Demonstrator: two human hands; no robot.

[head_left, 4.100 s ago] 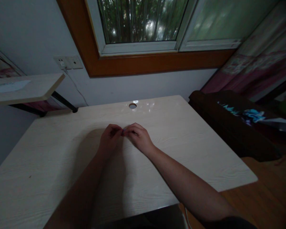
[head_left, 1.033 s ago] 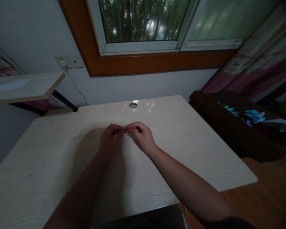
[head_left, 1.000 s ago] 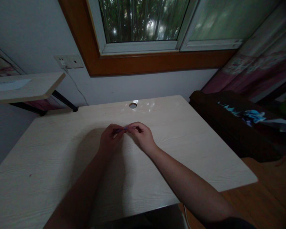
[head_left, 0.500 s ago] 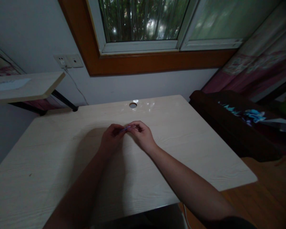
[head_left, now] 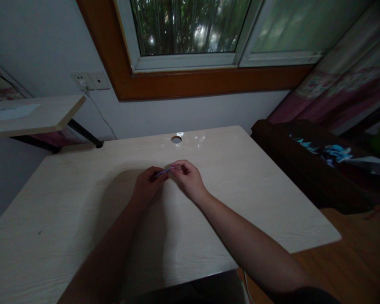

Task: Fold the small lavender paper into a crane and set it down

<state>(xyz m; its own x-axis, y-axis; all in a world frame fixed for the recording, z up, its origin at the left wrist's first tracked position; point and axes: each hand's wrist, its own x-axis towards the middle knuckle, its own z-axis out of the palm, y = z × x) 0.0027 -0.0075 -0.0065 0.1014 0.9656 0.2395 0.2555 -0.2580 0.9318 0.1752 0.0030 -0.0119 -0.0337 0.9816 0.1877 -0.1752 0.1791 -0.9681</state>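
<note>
Both hands meet over the middle of a pale wood-grain desk (head_left: 228,169). Between their fingertips is a small, thin purple strip-like object (head_left: 163,172); it is too small and dim for me to tell its kind. My left hand (head_left: 144,185) pinches its left part between thumb and fingers. At the other end, my right hand (head_left: 190,179) has thumb and fingertips closed on it. The fingers cover part of the object at both ends.
A round cable hole (head_left: 176,139) lies near the desk's back edge. At the left, a raised shelf (head_left: 50,114) stands on black legs. A wall socket (head_left: 90,81) has a white cord plugged in. Beyond the desk's right side is a dark brown piece of furniture (head_left: 310,177) with blue cloth on it.
The left fingers have shifted slightly, and more of the purple strip shows between the left thumb and fingers. My right hand stays almost where it was.
</note>
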